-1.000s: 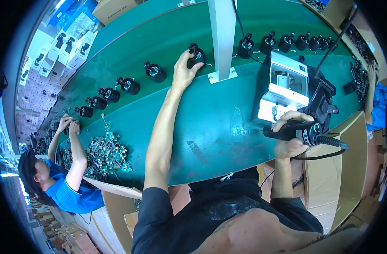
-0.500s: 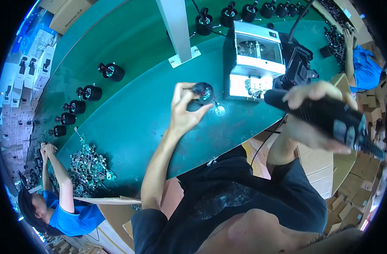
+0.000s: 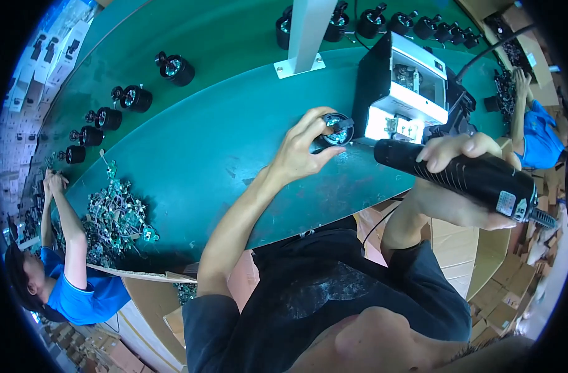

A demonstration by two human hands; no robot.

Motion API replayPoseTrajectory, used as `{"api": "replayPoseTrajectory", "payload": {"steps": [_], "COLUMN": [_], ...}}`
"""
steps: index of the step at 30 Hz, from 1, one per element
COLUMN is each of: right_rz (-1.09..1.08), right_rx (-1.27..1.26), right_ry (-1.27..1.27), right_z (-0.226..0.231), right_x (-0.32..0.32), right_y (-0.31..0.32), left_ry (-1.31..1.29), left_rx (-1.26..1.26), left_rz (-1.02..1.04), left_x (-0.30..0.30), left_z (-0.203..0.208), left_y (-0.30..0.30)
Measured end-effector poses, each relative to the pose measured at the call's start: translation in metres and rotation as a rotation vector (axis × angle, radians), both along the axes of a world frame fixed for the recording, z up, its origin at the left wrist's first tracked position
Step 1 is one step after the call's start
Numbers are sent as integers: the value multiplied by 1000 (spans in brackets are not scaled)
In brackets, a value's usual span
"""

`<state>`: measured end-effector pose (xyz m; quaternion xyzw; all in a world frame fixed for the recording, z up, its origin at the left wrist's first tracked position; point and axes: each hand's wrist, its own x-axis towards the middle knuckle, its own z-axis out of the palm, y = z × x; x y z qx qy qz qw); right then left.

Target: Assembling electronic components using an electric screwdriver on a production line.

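Observation:
My left hand (image 3: 304, 148) is closed around a black round housing (image 3: 321, 144) with green and metal parts in its open top, just above the green table. A small dark piece spans its top. My right hand (image 3: 461, 177) grips a black electric screwdriver (image 3: 439, 166) lying slantwise in the air. Its blunt front end points left at the housing, with a gap between them; the bit cannot be made out. Beyond that end stands a screw feeder (image 3: 414, 102) with a clear window and a brightly lit outlet.
Black housings (image 3: 135, 98) line the conveyor belt (image 3: 234, 28) behind the table. A grey post (image 3: 310, 37) rises from the table's far side. Wired circuit boards (image 3: 116, 214) lie heaped at left. Co-workers in blue shirts (image 3: 88, 298) sit at both sides, near cardboard boxes (image 3: 150, 311).
The view has shifted. The screwdriver's front end has moved from beside the feeder's lit outlet leftward toward the housing. My left hand still holds the housing, now turned slightly.

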<state>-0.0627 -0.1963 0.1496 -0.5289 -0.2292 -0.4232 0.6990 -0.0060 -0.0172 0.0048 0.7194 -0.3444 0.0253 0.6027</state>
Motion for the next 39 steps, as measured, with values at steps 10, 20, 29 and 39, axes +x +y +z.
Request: {"api": "replayPoseTrajectory", "payload": {"steps": [10,20,29,39], "right_rz": [96,229,82,304], "right_rx": [-4,-37,-28,-206], "right_ry": [15,36,113,18], "right_z": [-16,-21,-20,-20], "right_x": [29,42,36,44], "right_y": [27,36,43,35], "left_ry": [31,1,0,-31], "left_rx": [-36,-27,-40,-37], "left_rz": [-9,5,1,2], "left_x": [1,0,0,2], "left_z": [0,1,-1,-3], "left_y": [3,2,2,8]}}
